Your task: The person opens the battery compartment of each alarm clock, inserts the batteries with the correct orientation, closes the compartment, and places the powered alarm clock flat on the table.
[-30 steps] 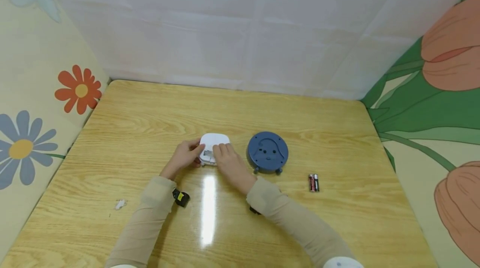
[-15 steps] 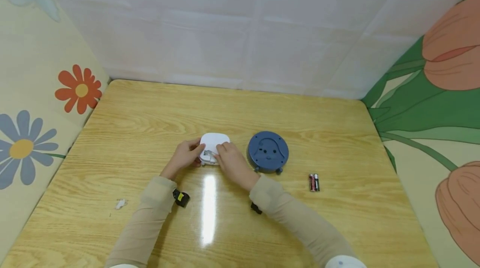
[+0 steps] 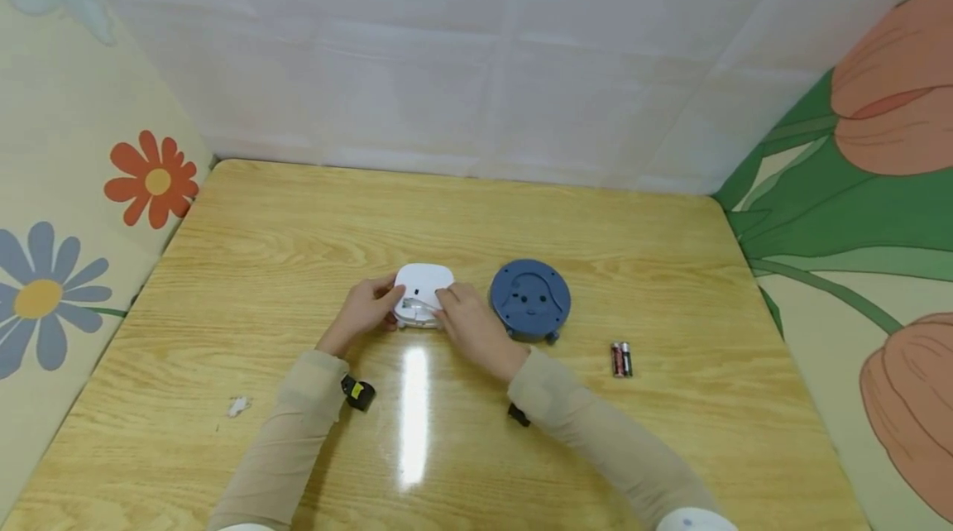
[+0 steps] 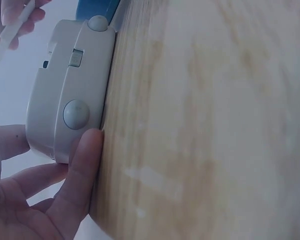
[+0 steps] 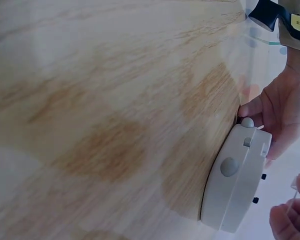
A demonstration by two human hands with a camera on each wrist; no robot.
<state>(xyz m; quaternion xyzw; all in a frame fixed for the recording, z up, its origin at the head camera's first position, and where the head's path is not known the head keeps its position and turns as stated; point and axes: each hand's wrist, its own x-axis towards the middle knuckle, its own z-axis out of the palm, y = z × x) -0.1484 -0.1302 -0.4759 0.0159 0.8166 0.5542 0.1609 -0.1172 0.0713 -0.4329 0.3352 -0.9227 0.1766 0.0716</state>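
A white rounded case (image 3: 426,276) with two round feet lies back-up on the table, its battery compartment exposed. My left hand (image 3: 362,307) grips its left side, thumb on the top edge and fingers against the side. Above the case, my right hand (image 3: 475,326) pinches a thin white battery cover (image 4: 14,29), held tilted and apart from the case in the left wrist view. In the right wrist view the case (image 5: 230,185) stands between the hands, with small dark bits showing on its back. Its front is hidden against the table.
Right of the case sits a dark blue round case (image 3: 532,312) with small feet. Two batteries (image 3: 621,360) lie side by side farther right. A small white scrap (image 3: 238,406) is on the left of the wooden table (image 3: 313,208).
My right hand has drawn back rightward, lifting the battery cover off the case; a dark slot on the back now shows. The left hand has stayed in place.
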